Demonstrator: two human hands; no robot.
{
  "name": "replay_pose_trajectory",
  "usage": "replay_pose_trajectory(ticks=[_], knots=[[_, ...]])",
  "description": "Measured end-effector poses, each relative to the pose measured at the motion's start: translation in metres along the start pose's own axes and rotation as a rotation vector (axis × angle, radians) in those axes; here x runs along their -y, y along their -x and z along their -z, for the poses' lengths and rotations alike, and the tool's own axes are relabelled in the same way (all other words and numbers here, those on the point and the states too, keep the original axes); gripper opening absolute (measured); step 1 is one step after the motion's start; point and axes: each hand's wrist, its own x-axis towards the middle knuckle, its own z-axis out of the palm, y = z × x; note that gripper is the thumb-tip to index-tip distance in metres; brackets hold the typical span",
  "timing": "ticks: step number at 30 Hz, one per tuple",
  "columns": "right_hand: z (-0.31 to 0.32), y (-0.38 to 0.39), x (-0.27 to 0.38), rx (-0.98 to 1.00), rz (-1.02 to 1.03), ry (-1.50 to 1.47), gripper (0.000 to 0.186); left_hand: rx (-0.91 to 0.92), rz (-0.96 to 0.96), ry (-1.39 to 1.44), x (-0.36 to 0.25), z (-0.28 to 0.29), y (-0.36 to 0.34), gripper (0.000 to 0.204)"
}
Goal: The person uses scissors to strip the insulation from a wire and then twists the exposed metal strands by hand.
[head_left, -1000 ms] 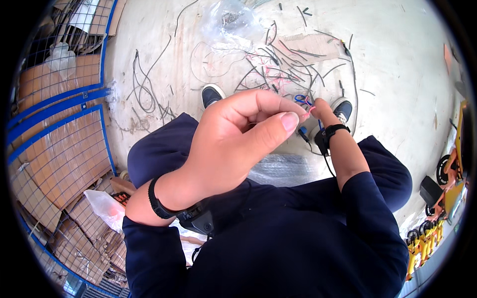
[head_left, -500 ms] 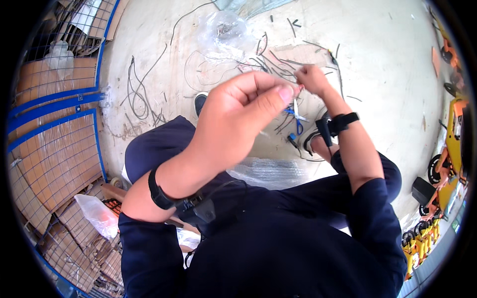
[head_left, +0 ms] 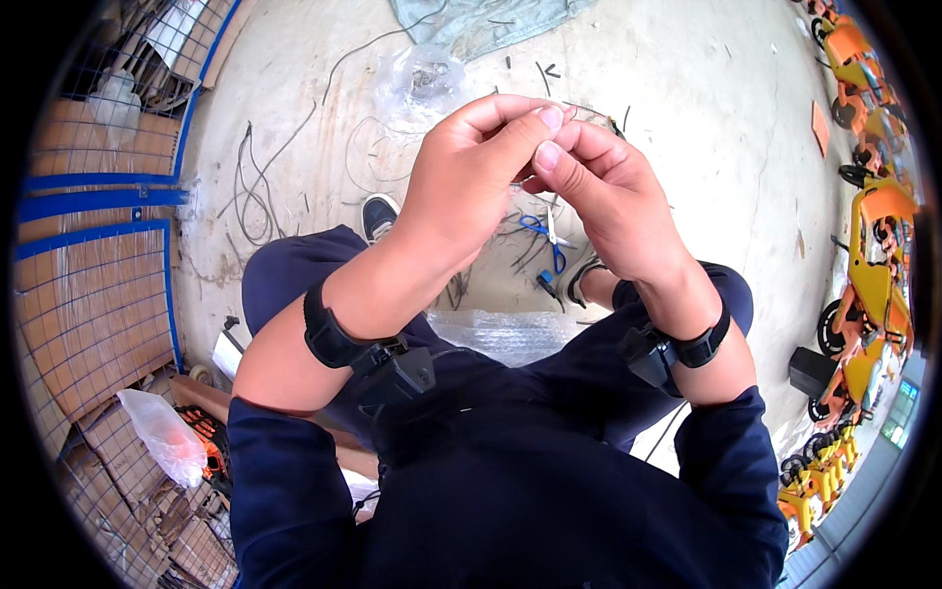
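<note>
My left hand (head_left: 466, 162) and my right hand (head_left: 623, 201) meet above the floor in front of me, thumbs and fingertips pinched together. Whatever they pinch is too small and too covered by the fingers to make out. Below the hands, on the floor, lies a pair of scissors (head_left: 559, 258) with blue handles, its blades spread. A small blue and black piece (head_left: 547, 281) rests nearer my right foot. Short dark wire pieces (head_left: 512, 241) are scattered beside the scissors, partly behind my hands.
Beyond the hands lie a crumpled clear plastic bag (head_left: 422, 80) and a grey-blue cloth (head_left: 481, 29). A looped black cable (head_left: 257, 211) is on the left floor near a blue wire cage (head_left: 172, 294). Yellow and orange wheeled frames (head_left: 868, 265) line the right. Bubble wrap (head_left: 505, 334) lies between my legs.
My right hand has come back from beyond the left to meet it at the fingertips. The reddish bit at my left fingertips is now out of sight. The view has shifted slightly.
</note>
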Motion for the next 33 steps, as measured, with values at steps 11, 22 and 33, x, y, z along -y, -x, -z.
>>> replay_pose_trajectory(ticks=[11, 22, 33], knots=[[0.006, -0.014, -0.003, 0.021, -0.060, -0.268, 0.024, 0.035, -0.066, 0.012, 0.001, 0.008, 0.001, 0.028], [0.003, -0.011, 0.012, 0.065, -0.110, -0.226, 0.025, 0.078, -0.179, 0.061, 0.004, 0.007, 0.002, 0.024], [0.001, 0.005, 0.020, -0.081, 0.112, 0.193, 0.017, 0.290, -0.211, -0.015, -0.009, 0.016, -0.001, 0.029]])
